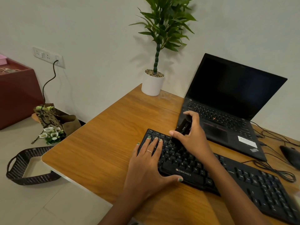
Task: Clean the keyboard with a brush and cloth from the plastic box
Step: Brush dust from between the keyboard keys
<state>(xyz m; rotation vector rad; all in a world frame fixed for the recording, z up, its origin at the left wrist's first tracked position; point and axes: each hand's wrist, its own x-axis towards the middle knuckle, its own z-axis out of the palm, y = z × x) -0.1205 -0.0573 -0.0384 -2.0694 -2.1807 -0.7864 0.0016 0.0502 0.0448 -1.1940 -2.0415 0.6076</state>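
A: Black plastic on warm wood-grain: the keyboard (211,172) lies slantwise across the table (100,143), running from centre frame to the lower right corner.

B: Left hand (146,161)?

A: Spread flat, fingers straight over the keys at the keyboard's upper-left end, thumb hooked along the near edge. Likely pinning the board so it won't slide while being swept.

B: And the right hand (190,137)?

A: Curled round a dark brush (181,132), tip angled down onto the top key rows just right of the left fingertips. Blurred; I can't make out the bristles.

B: Stage of the task?

A: Brushing, I'd judge. No cloth in sight, nor any plastic box.

B: Surroundings?

A: Matte black laptop (227,108), lid open, screen dark, right of centre and touching the keyboard's far edge. Smooth white pot with a leafy plant (154,82) at top centre. Thin cables (272,169) looped at right edge beside a mouse (290,155). Woven dark basket (24,166) on the floor, lower left.
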